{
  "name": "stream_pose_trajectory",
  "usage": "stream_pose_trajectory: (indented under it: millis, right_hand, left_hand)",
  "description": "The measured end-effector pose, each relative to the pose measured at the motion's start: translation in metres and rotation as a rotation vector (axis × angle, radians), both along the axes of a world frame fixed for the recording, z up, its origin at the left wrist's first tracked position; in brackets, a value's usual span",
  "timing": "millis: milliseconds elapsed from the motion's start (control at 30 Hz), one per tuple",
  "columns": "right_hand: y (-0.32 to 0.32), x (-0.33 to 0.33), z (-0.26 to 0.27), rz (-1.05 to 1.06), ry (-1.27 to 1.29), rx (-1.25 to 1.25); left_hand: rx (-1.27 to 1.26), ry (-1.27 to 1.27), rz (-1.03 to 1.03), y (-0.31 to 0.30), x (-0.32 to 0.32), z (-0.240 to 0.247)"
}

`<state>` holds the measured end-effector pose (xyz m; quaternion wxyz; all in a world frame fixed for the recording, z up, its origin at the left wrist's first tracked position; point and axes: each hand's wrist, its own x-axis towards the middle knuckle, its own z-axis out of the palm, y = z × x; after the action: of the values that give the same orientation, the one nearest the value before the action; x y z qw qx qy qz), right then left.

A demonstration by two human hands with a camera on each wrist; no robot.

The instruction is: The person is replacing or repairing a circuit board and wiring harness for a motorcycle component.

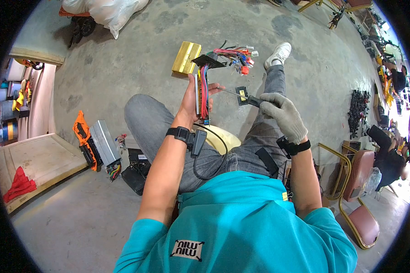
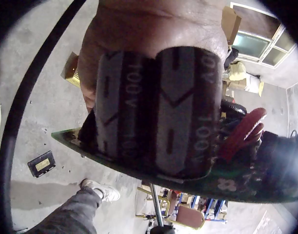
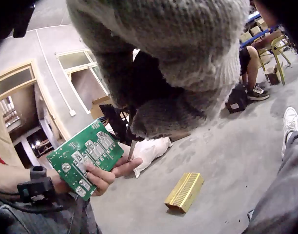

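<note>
My left hand (image 1: 189, 100) grips a green circuit board (image 3: 85, 158) with a bundle of coloured wires (image 1: 204, 86) and plugs. Its fingers lie over the board's face in the right wrist view. Two large capacitors (image 2: 188, 112) stand on the board close to the left wrist camera. The gloved right hand (image 1: 283, 116) is curled round the dark handle of a screwdriver (image 1: 254, 101). The shaft points left, its tip by the left fingertips; whether it touches the board I cannot tell. A gold finned case (image 1: 186, 58) lies on the floor beyond the left hand.
A small black part (image 1: 242, 95) lies between the legs. At the left are an orange part (image 1: 82, 136), a silver case (image 1: 104, 142) and a wooden panel (image 1: 41, 164). A white sack (image 1: 107, 11) stands at the top; chairs (image 1: 362, 223) stand at the right.
</note>
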<state>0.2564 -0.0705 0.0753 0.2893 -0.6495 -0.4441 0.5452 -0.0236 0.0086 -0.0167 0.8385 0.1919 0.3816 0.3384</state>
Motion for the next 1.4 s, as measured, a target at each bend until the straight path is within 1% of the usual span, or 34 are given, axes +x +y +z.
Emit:
stream_pose_trajectory:
  millis: [67,200,267,300,367,500,567,600,667,767,867,1000,1067,1200,1267,1400]
  right_hand:
    - [-0.001,-0.005,0.007,0.024,-0.075,0.078]
    - [-0.002,-0.010,0.012,0.044,-0.169,0.066]
    - [-0.004,-0.012,0.012,0.076,-0.238,0.189]
    - [-0.004,-0.013,0.012,0.076,-0.238,0.189]
    - [-0.004,-0.015,0.015,0.107,-0.281,0.291]
    - [-0.004,-0.017,0.019,0.110,-0.290,0.290]
    - [-0.005,-0.016,0.015,0.042,-0.269,0.240]
    - [-0.006,-0.017,0.012,0.042,-0.270,0.240]
    - [-0.006,-0.019,0.007,-0.059,-0.301,0.291]
    - [-0.007,-0.021,0.008,-0.091,-0.337,0.316]
    - [-0.009,-0.020,0.002,-0.104,-0.277,0.329]
    - [-0.007,-0.020,0.000,-0.115,-0.309,0.319]
    - [-0.007,-0.019,-0.002,-0.119,-0.262,0.303]
    - [-0.007,-0.021,0.004,-0.144,-0.265,0.281]
    - [-0.008,-0.021,0.007,-0.093,-0.318,0.333]
    - [-0.007,-0.023,0.011,-0.082,-0.342,0.329]
  left_hand:
    - [-0.004,-0.007,0.002,-0.001,0.000,0.000]
    - [0.017,-0.035,-0.023,0.001,-0.004,-0.014]
    - [0.034,-0.030,-0.019,0.001,-0.004,-0.014]
    - [0.034,-0.030,-0.020,0.000,-0.003,-0.014]
    - [0.026,-0.035,-0.019,0.000,-0.003,-0.012]
    - [0.016,-0.004,-0.011,-0.001,-0.001,-0.009]
    - [0.002,-0.006,-0.009,-0.001,-0.001,-0.009]
    - [0.003,-0.006,-0.009,-0.001,-0.001,-0.009]
    - [0.049,0.010,-0.027,0.000,-0.002,-0.011]
    - [0.020,0.045,0.003,-0.002,0.000,-0.004]
    - [0.029,0.023,0.002,0.000,0.000,-0.011]
    - [0.027,0.035,-0.004,-0.001,0.000,-0.007]
    - [0.031,0.077,0.039,-0.001,0.002,-0.007]
    - [0.022,0.051,0.033,-0.001,0.000,-0.013]
    - [0.052,-0.011,-0.090,0.001,-0.007,-0.019]
    - [0.015,-0.012,-0.011,0.000,-0.002,-0.013]
